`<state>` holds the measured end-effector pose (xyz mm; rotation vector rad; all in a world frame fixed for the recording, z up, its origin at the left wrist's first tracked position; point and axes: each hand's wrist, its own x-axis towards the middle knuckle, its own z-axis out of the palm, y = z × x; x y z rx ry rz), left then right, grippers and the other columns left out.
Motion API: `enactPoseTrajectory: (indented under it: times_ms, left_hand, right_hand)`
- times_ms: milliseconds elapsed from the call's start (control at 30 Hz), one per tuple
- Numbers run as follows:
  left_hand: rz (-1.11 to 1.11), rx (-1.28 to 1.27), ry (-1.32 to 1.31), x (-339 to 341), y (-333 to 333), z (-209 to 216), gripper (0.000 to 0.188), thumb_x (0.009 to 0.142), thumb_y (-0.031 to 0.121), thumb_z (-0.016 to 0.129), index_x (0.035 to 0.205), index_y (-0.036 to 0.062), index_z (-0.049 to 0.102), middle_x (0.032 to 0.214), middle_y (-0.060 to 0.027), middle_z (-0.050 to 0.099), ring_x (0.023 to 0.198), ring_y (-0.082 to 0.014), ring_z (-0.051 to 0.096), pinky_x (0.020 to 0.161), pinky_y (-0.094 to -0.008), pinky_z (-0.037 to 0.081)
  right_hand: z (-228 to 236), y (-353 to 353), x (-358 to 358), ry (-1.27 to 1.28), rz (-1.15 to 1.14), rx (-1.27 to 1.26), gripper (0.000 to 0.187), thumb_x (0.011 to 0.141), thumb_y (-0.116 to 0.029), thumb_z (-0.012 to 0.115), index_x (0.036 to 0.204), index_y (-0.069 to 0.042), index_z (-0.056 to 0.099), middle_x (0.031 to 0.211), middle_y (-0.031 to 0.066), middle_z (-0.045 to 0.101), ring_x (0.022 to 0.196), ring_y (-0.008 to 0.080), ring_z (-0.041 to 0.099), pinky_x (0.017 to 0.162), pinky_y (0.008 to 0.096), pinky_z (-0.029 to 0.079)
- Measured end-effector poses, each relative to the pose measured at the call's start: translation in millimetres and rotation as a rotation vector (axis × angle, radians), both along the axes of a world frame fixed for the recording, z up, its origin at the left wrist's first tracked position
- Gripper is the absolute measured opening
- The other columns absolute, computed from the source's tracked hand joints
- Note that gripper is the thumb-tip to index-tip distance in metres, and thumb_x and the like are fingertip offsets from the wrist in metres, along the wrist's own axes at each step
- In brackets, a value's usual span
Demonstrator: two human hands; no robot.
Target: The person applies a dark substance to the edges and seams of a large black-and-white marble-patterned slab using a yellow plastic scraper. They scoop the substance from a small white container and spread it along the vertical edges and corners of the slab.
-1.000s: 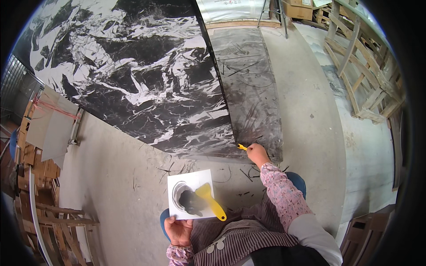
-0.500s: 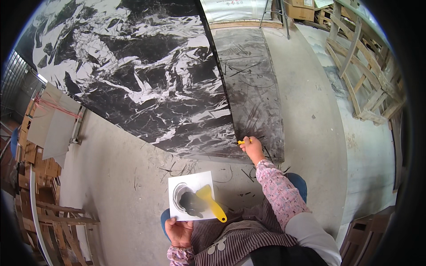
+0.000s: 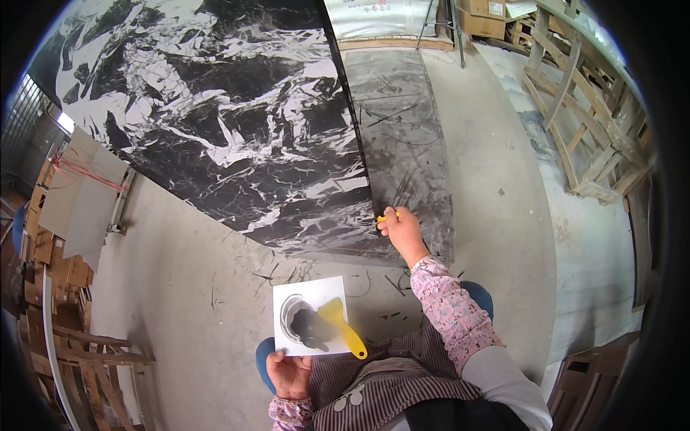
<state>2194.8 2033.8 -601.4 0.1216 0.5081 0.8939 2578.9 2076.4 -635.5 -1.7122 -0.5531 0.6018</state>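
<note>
My left hand (image 3: 289, 375) grips the near edge of a white square board (image 3: 329, 286), thumb on top. Dark grey paste (image 3: 309, 327) is smeared on the board inside a ring-shaped mark. Across the paste and the board's right edge lies a yellow putty knife (image 3: 349, 336), its handle pointing toward me. My right hand (image 3: 404, 235) pinches a small yellow scraper (image 3: 388, 218) against the right edge of a large black-and-white marbled slab (image 3: 237, 136), near its near corner. The fingers hide most of that tool.
A dark, scuffed grey panel (image 3: 402, 144) lies right of the slab, with thin black strips on it. More dark scraps (image 3: 269, 273) litter the concrete floor. Wooden frames (image 3: 575, 115) stand at the right. Cardboard boxes (image 3: 481, 21) are at the back; pallet wood (image 3: 100, 359) lies at the left.
My right hand has moved slightly away from me and left along the slab's edge with the yellow scraper. My left hand and the board stay nearly in place.
</note>
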Motion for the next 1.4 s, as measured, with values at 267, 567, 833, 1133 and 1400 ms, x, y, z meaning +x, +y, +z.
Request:
enactPoseTrajectory:
  times_ms: [267, 567, 833, 1133, 1400]
  left_hand:
    - [-0.013, 0.009, -0.009, 2.6, 3.6, -3.0, 0.058, 0.081, 0.014, 0.054, 0.137, -0.0007, 0.050, 0.136, -0.0149, 0.059, 0.125, -0.0337, 0.056, 0.105, -0.0537, 0.047]
    - [-0.070, -0.029, -0.037, 29.3, 9.1, -4.4, 0.059, 0.081, 0.011, 0.055, 0.138, -0.0010, 0.049, 0.134, -0.0164, 0.060, 0.123, -0.0341, 0.058, 0.103, -0.0541, 0.048]
    - [-0.218, 0.039, 0.007, 57.9, -1.8, 4.6, 0.028, 0.083, 0.007, 0.059, 0.110, 0.0010, 0.066, 0.111, -0.0105, 0.071, 0.106, -0.0270, 0.066, 0.093, -0.0461, 0.054]
    - [-0.284, 0.095, 0.077, 59.9, 0.9, -16.8, 0.024, 0.084, 0.016, 0.061, 0.104, 0.0052, 0.067, 0.108, -0.0121, 0.071, 0.095, -0.0307, 0.068, 0.086, -0.0455, 0.056]
    - [-0.334, 0.139, 0.042, 65.7, -1.5, -5.0, 0.040, 0.083, 0.016, 0.060, 0.120, 0.0027, 0.061, 0.110, -0.0116, 0.070, 0.097, -0.0300, 0.066, 0.085, -0.0431, 0.055]
  right_hand:
    - [38.9, -30.1, 11.4, 0.099, -0.032, 0.162, 0.030, 0.100, -0.027, 0.054, 0.104, 0.001, 0.065, 0.079, 0.0086, 0.072, 0.062, 0.0093, 0.060, 0.059, 0.0242, 0.048]
    - [-28.0, -138.2, 1.1, 0.923, 0.182, 0.369, 0.031, 0.091, -0.004, 0.056, 0.122, -0.001, 0.061, 0.099, 0.0125, 0.068, 0.074, 0.0128, 0.062, 0.064, 0.0227, 0.050]
    - [-67.7, -136.3, -14.3, 0.816, 0.257, -0.025, 0.017, 0.093, -0.018, 0.056, 0.104, -0.006, 0.061, 0.077, 0.0032, 0.060, 0.060, 0.0108, 0.053, 0.053, 0.0250, 0.042]
    - [-73.1, -135.3, -0.8, 0.786, 0.167, -0.026, 0.018, 0.098, -0.020, 0.052, 0.110, -0.008, 0.056, 0.072, 0.0051, 0.056, 0.054, 0.0113, 0.047, 0.046, 0.0262, 0.033]
    - [-74.8, -136.7, 10.2, 0.806, 0.129, 0.011, 0.019, 0.097, -0.016, 0.049, 0.112, -0.005, 0.053, 0.075, 0.0090, 0.058, 0.056, 0.0142, 0.049, 0.048, 0.0292, 0.039]
